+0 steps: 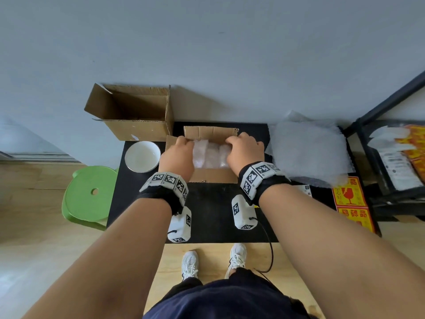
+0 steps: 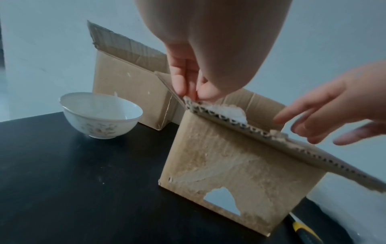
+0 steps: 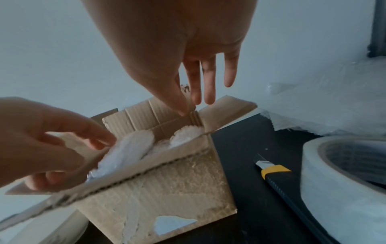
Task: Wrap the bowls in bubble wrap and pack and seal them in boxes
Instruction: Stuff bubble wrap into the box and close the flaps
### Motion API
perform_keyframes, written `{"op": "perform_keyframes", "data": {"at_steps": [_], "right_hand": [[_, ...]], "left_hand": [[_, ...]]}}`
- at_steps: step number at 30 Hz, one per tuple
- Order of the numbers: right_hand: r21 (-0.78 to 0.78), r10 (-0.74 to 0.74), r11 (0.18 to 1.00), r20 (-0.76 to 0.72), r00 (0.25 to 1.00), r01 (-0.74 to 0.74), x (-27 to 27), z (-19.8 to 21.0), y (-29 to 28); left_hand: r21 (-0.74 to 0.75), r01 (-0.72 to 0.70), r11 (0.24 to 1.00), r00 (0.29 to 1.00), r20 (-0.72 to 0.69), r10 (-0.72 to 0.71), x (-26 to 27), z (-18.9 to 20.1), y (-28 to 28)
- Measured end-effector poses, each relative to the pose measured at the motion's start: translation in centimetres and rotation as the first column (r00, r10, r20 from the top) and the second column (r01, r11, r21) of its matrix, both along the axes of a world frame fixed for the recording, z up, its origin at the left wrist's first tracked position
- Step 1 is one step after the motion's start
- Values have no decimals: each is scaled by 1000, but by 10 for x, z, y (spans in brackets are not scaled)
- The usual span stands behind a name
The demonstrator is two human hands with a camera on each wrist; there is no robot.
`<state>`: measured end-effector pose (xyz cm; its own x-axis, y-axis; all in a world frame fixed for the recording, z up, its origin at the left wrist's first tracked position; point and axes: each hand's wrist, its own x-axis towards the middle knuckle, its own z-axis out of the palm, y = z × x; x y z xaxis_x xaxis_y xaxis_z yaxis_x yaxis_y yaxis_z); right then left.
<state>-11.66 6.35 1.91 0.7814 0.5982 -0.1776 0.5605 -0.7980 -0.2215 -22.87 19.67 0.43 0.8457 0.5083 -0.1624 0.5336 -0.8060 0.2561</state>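
A small worn cardboard box (image 1: 213, 176) stands open on the black table (image 1: 142, 203), with a bubble-wrapped bowl (image 1: 209, 155) inside it. My left hand (image 1: 184, 140) pinches the left flap at its far corner; in the left wrist view the fingertips (image 2: 194, 97) meet on the flap's edge above the box (image 2: 229, 165). My right hand (image 1: 239, 139) is at the far right corner, thumb and forefinger (image 3: 185, 110) pinching a flap there, the other fingers straight. The wrap (image 3: 129, 148) bulges above the box rim (image 3: 167, 189). An unwrapped white bowl (image 1: 142, 156) sits left of the box.
A larger open cardboard box (image 1: 138, 116) stands behind the bowl. A bubble wrap stack (image 1: 308, 150) lies to the right, with a tape roll (image 3: 338, 173) and a utility knife (image 3: 275, 175) beside the small box. Fragile stickers (image 1: 351, 199), a black shelf (image 1: 391, 157) and a green stool (image 1: 92, 194) flank the table.
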Motion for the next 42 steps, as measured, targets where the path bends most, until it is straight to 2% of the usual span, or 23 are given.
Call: {"op": "perform_keyframes", "data": {"at_steps": [2, 4, 6, 8, 11, 14, 20, 23, 25, 27, 28, 30, 33, 36, 37, 40, 42], "right_hand": [[95, -89, 992, 34, 995, 85, 0, 4, -8], [115, -196, 975, 35, 980, 191, 1, 8, -15], [56, -301, 952, -22, 953, 302, 3, 8, -21], [-20, -377, 926, -139, 916, 378, 3, 6, -26], [7, -412, 901, -292, 863, 433, 0, 2, -28], [112, -395, 887, -319, 861, 448, -3, 5, -27], [156, -276, 926, -339, 899, 343, -10, 11, -14], [141, -193, 957, -334, 923, 252, -15, 7, -11], [125, -145, 974, -295, 944, 189, -17, 5, -10], [73, -106, 989, -264, 959, 129, -18, 2, -9], [31, -92, 994, -257, 962, 103, -19, 2, -8], [-58, -59, 997, -249, 967, 46, -19, 3, -5], [-154, -4, 987, -261, 965, -38, -19, 10, -5], [-249, 51, 959, -310, 949, -133, -19, 17, -6], [-284, 65, 946, -313, 948, -159, -20, 19, -6], [-340, 110, 917, -281, 953, -206, -24, 22, -6], [-309, 106, 932, -273, 956, -191, -24, 21, -6]], "left_hand": [[21, -80, 997, 991, 108, 77, -5, 4, 3], [37, -194, 980, 970, 160, 186, -9, 10, 5], [-58, -313, 948, 942, 106, 317, -12, 11, 8], [-227, -404, 886, 906, 37, 422, -17, 7, 11], [-319, -427, 846, 882, 60, 468, -20, 2, 10], [-353, -396, 847, 868, 157, 471, -19, 6, 5], [-290, -163, 943, 955, 193, 224, -12, 12, -5], [-179, 51, 982, 988, 154, -23, -12, 4, -3], [-174, 138, 975, 990, 63, -129, -14, 2, -3], [-95, 211, 973, 975, -50, -216, -18, 5, -2], [-20, 286, 958, 954, -87, -286, -19, 5, 1], [30, 399, 916, 908, -153, -390, -20, 6, 6], [23, 459, 888, 862, -254, -439, -19, 10, 6], [-117, 315, 942, 893, -300, -336, -17, 17, 3], [-123, 306, 944, 892, -309, -330, -15, 19, 1], [-49, 355, 934, 875, -333, -350, -11, 19, 1], [-45, 341, 939, 883, -327, -337, -8, 21, 2]]}}
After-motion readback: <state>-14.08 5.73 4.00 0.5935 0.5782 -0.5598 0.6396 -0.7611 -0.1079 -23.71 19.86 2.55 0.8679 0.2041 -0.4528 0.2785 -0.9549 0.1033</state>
